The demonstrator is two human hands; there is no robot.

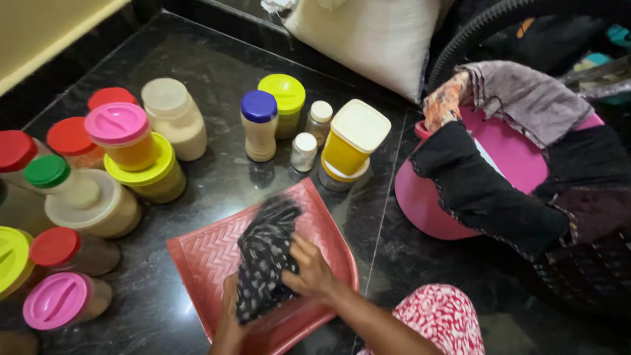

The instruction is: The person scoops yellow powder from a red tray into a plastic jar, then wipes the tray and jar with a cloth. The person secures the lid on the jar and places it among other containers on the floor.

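A red woven-pattern plastic tray (210, 253) lies on the dark stone floor in front of me. A black cloth with white specks (266, 253) is pressed onto the tray. My right hand (310, 269) grips the cloth from the right side. Gripping its lower end near the tray's front rim is my left hand (230, 325), partly cut off by the frame's bottom edge. The cloth's upper end is blurred.
Several lidded plastic jars crowd the left, among them a pink-lidded jar (121, 135) and a blue-lidded bottle (259, 125). A yellow container (351, 138) stands behind the tray. A pink tub (460, 190) draped with dark clothes sits right. A white sack (368, 36) lies behind.
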